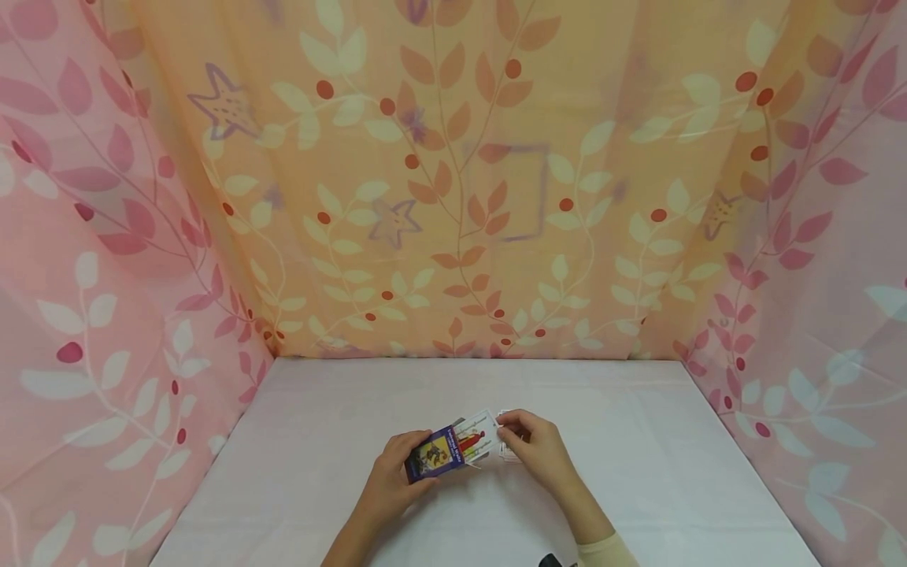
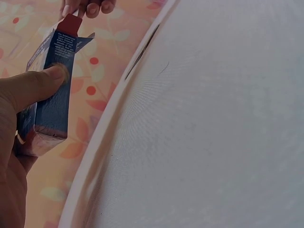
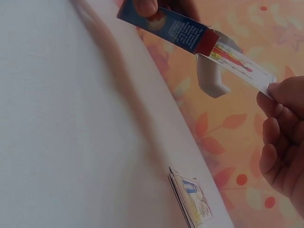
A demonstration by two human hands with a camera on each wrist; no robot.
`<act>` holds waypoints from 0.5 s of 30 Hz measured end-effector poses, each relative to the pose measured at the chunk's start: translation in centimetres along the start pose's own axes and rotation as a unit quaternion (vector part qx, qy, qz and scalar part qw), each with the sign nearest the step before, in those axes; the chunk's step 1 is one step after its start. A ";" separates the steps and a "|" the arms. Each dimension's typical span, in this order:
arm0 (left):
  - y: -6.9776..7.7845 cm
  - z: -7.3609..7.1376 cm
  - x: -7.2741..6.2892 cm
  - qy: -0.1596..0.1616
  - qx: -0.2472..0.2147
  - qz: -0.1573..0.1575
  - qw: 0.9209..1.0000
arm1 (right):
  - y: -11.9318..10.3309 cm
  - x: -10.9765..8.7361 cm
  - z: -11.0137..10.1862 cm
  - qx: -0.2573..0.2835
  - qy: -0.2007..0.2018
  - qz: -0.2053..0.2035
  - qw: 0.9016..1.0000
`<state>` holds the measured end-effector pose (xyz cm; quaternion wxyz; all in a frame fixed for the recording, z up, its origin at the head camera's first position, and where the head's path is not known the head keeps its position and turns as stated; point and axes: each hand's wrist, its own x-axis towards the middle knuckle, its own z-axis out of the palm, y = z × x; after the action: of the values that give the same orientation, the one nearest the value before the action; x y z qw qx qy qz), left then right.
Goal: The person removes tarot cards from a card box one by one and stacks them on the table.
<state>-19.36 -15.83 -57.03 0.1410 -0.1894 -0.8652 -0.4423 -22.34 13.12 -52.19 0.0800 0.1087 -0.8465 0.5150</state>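
My left hand (image 1: 392,476) grips a dark blue card box (image 1: 434,455) with a yellow picture on its front. In the left wrist view, the thumb presses on the narrow printed side of the box (image 2: 53,111). Picture cards (image 1: 482,431), the front one showing a red figure, stick partway out of the box's open end. My right hand (image 1: 542,450) pinches their outer edge between thumb and index finger, other fingers curled. A white flap (image 3: 210,78) hangs off the box mouth. Beneath the right hand, a small stack of cards (image 3: 192,202) lies on the table.
A white cloth covers the table (image 1: 319,409). Patterned curtains, a yellow-orange one (image 1: 453,260) behind and pink ones at both sides, enclose it. A small dark object (image 1: 549,561) shows at the bottom edge beside the right sleeve (image 1: 608,551).
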 end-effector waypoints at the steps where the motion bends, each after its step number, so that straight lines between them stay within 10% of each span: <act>1: 0.0 0.0 0.0 0.000 -0.001 -0.001 1.000 | 0.0 0.0 -0.1 0.002 0.000 0.000 1.000; 15: -0.1 0.0 0.0 0.002 0.003 0.008 1.000 | 0.1 0.4 -1.3 0.025 0.014 0.010 1.000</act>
<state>-19.44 -15.90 -57.10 0.1468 -0.1946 -0.8649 -0.4388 -22.69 14.24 -51.59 0.0840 0.0952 -0.8330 0.5385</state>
